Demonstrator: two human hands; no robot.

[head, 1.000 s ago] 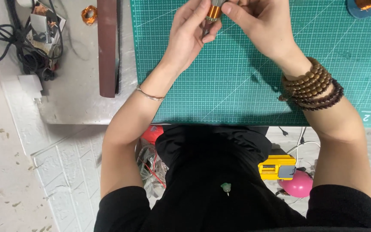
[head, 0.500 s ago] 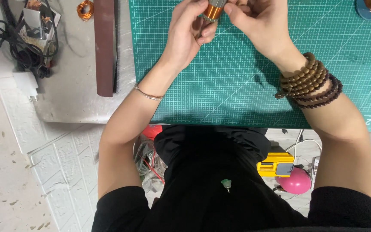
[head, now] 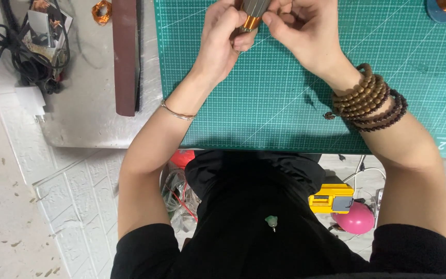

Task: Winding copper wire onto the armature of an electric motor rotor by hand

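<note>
Copper-wound coil point(head: 250, 22) gripped over a green cutting mat point(head: 295, 103).
Left hand point(head: 223, 39) and right hand point(head: 305, 31) curl inward, fingertips pinched closed on the part; both forearms angle upward.

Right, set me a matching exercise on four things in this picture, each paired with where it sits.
Things:
1. copper-wound grey metal part
2. dark wooden bead bracelets
3. long brown strip
4. pink egg-shaped object

Places:
A. on the floor below the table edge, beside a yellow device
B. between the left hand and right hand
C. on the grey surface left of the green cutting mat
D. around the right wrist

Pairs: 1-B, 2-D, 3-C, 4-A
</note>
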